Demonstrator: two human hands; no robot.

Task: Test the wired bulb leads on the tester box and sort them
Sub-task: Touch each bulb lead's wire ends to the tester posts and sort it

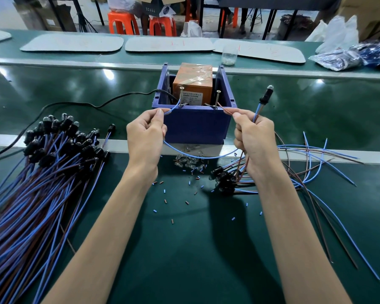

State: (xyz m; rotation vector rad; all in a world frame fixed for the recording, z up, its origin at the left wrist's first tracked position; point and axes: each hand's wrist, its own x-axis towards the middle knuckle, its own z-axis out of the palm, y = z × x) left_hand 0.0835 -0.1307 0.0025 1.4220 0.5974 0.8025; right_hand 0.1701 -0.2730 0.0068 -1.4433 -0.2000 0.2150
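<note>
The blue tester box (198,126) stands mid-table with an orange taped block (193,84) inside and two upright screws (181,96) at its front rim. My left hand (146,137) pinches a blue wire end (171,109) against the left screw. My right hand (253,139) pinches a brown wire end (225,110) near the right screw (217,98) and also holds a bulb lead (264,96) pointing up. The blue wire sags between my hands (198,157). The bulb looks unlit.
A big pile of wired bulbs (53,150) lies at the left, a smaller bunch (225,177) under my right hand with wires fanning right. Loose glass bulbs (188,162) and insulation bits (184,194) litter the mat. A black cable (75,104) runs left; a plastic cup (229,55) stands behind.
</note>
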